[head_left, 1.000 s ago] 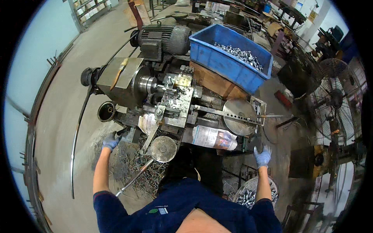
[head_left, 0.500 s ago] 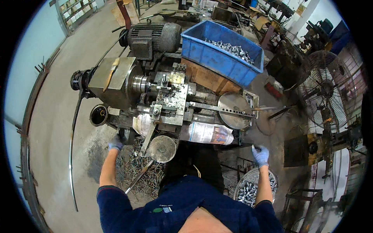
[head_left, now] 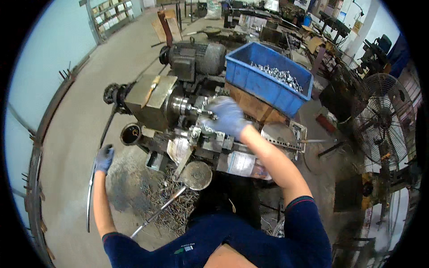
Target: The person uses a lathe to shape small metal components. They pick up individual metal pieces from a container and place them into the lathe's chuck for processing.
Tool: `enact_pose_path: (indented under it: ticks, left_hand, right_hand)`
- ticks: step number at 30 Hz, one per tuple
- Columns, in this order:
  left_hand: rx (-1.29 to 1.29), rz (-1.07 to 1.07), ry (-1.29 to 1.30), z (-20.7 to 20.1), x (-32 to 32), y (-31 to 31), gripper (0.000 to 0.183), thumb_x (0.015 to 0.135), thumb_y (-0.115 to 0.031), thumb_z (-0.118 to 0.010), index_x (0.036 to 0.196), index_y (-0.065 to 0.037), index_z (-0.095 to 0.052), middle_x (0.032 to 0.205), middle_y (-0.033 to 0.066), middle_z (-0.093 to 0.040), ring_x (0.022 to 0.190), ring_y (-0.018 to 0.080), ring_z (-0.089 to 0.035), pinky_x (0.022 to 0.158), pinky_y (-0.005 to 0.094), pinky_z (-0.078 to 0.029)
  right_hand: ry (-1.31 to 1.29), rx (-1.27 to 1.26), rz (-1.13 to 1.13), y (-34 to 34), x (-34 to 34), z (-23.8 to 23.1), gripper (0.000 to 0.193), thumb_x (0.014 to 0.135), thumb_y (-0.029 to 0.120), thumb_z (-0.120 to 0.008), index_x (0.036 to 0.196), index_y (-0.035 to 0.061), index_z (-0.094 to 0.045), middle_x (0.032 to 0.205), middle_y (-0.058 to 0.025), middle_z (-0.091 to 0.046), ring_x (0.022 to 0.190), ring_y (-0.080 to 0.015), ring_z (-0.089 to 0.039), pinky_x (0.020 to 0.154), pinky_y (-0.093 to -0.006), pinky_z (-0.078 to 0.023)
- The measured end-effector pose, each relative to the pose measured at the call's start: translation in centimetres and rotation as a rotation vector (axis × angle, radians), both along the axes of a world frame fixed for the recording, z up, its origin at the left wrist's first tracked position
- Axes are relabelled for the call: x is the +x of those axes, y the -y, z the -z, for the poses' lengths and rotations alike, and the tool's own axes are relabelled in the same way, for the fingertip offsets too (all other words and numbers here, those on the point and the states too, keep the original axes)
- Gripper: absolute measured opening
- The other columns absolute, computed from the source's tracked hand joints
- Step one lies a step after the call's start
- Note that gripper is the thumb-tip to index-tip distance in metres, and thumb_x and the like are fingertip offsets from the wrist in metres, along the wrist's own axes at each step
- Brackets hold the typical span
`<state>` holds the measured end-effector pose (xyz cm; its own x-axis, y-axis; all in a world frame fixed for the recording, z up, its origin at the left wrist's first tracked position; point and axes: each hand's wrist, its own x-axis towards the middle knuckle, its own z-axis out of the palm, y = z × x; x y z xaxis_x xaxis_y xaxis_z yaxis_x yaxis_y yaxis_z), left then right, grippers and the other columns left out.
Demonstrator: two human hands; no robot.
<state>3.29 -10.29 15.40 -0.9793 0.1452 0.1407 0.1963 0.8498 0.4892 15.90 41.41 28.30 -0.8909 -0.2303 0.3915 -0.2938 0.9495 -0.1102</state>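
Observation:
My left hand [head_left: 104, 158], in a blue-grey glove, is closed on the long metal bar [head_left: 91, 192] that slants down beside the lathe. My right hand [head_left: 227, 117], gloved too, reaches over the lathe's tool carriage [head_left: 213, 143]. Motion smears its fingers, and whether anything is between them cannot be made out. Just left of those fingers is the shiny chuck [head_left: 180, 106] on the grey headstock [head_left: 149, 100]. A small bright workpiece seems to stick out of the chuck toward my hand. A wooden-handled brush [head_left: 152, 89] lies on top of the headstock.
Behind the carriage stands a blue crate [head_left: 268, 91] of small metal parts, beside a motor [head_left: 196, 58]. A round plate [head_left: 196, 175] and metal shavings [head_left: 172, 201] are in front. To the right stands a large fan [head_left: 383, 118]; a dark pot [head_left: 131, 134] is at left.
My right hand has moved from the lower right up and left over the carriage. My left hand has left the front of the lathe for the long bar at left. The view has shifted.

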Motion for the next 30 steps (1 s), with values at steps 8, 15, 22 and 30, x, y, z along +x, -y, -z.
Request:
enact_pose_path:
  ticks: [8, 15, 22, 30]
  left_hand:
    - [-0.400, -0.567, -0.137, 5.3, 8.3, 11.7, 0.044, 0.088, -0.047, -0.045, 0.091, -0.007, -0.064, 0.088, 0.0208, -0.063, 0.085, 0.0364, -0.061, 0.072, 0.0489, -0.046]
    - [-0.298, -0.446, -0.118, 1.6, 14.5, 0.7, 0.035, 0.078, -0.041, -0.057, 0.082, -0.007, -0.062, 0.079, 0.0202, -0.061, 0.077, 0.0385, -0.059, 0.067, 0.0473, -0.046]
    - [0.114, -0.162, 0.278, 3.8, 9.1, 6.7, 0.025, 0.075, -0.027, -0.064, 0.083, -0.003, -0.059, 0.068, 0.0166, -0.060, 0.061, 0.0304, -0.060, 0.055, 0.0402, -0.047]
    - [0.354, -0.212, 0.277, 3.3, 5.1, 4.5, 0.020, 0.078, -0.018, -0.065, 0.085, -0.002, -0.056, 0.061, 0.0062, -0.055, 0.046, 0.0163, -0.055, 0.041, 0.0305, -0.044]
  right_hand:
    - [0.466, 0.358, 0.046, 7.1, -9.3, 1.6, 0.056, 0.072, 0.053, -0.061, 0.107, 0.0098, -0.065, 0.109, -0.0136, -0.064, 0.106, -0.0317, -0.057, 0.102, -0.0513, -0.029]
    - [0.498, 0.389, 0.047, 6.4, -9.4, 2.4, 0.051, 0.073, 0.050, -0.059, 0.105, 0.0097, -0.067, 0.104, -0.0125, -0.066, 0.103, -0.0298, -0.060, 0.104, -0.0530, -0.025]
    - [0.224, 0.091, 0.130, 0.2, -2.9, -5.0, 0.054, 0.079, 0.056, -0.051, 0.072, 0.0068, -0.071, 0.074, -0.0152, -0.067, 0.078, -0.0312, -0.065, 0.093, -0.0435, -0.040]
    - [-0.234, -0.349, 0.350, -13.1, 1.6, -5.5, 0.051, 0.075, 0.045, -0.065, 0.111, 0.0080, -0.063, 0.108, -0.0152, -0.064, 0.096, -0.0311, -0.062, 0.088, -0.0362, -0.047]
